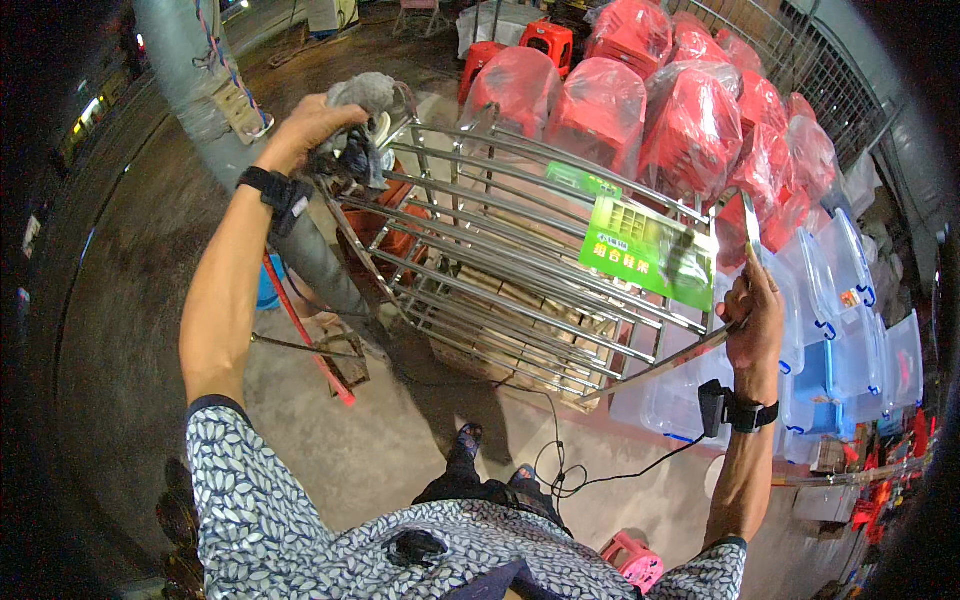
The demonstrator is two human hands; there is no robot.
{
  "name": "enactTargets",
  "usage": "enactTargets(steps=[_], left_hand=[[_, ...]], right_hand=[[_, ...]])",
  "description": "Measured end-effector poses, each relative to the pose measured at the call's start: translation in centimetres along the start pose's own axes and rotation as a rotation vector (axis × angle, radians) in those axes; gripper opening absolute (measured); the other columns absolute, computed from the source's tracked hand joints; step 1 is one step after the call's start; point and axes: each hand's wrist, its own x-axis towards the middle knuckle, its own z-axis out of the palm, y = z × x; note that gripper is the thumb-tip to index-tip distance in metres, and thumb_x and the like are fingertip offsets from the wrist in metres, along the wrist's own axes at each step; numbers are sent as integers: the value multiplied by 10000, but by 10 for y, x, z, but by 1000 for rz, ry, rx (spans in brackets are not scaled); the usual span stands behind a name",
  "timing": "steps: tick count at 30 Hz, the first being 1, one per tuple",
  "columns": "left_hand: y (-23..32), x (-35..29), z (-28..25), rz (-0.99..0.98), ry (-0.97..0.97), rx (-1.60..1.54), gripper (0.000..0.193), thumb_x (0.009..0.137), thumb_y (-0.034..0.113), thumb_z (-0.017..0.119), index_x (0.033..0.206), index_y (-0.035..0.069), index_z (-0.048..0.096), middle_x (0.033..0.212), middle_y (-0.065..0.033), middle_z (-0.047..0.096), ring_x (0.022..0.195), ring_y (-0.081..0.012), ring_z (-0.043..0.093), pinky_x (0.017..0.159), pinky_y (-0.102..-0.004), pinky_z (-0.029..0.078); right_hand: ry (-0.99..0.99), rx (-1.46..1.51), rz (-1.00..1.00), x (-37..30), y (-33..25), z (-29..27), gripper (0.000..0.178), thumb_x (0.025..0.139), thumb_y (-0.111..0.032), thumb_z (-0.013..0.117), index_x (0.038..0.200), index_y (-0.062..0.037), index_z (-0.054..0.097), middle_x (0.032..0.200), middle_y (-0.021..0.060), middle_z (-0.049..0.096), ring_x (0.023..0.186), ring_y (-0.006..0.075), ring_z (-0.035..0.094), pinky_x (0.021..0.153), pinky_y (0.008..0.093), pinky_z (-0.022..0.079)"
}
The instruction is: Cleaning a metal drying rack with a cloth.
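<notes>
Reaching out to both ends of a tubular metal rack [480, 243], the person near me has the left grip [316, 124] closed around a bunched grey rag [362, 92] at the rack's far-left corner. The right grip [755, 308] curls around the end frame, just beside a green card [645, 250] on the rods. Beyond the rack stand plastic-wrapped red chairs [600, 105].

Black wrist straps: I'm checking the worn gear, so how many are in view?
2: the left strap, on the left hand's wrist; the right strap, on the right hand's wrist. No others show.
</notes>
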Motion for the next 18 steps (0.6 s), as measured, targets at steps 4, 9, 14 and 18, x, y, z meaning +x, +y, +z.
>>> enactTargets(steps=[4,9,14,18], left_hand=[[-24,10,15,41,-65,-154,395,743,309,767,961,-13,696,871,-50,674,767,-135,612,694,-294,488],[-10,3,34,-3,-81,-113,452,724,306,760,971,-58,659,845,-77,664,774,-146,622,681,-304,494],[12,3,47,111,-72,328,512,685,317,711,1096,17,652,933,-160,704,840,-258,671,784,-362,505],[3,9,51,153,-37,366,568,676,320,701,1161,33,632,992,-190,696,914,-294,671,836,-370,498]], right_hand=[[27,-35,48,10,15,-12,208,994,-299,577,814,-199,545,557,-99,327,442,34,306,432,224,334],[58,-75,17,23,30,-34,250,978,-317,605,779,-209,500,546,-104,302,438,37,289,472,237,359],[82,-155,5,29,43,-46,275,987,-345,600,785,-188,500,589,-89,358,474,39,331,505,256,396],[75,-142,-37,33,54,-43,356,961,-435,630,882,-91,591,651,-30,472,546,78,463,548,293,487]])
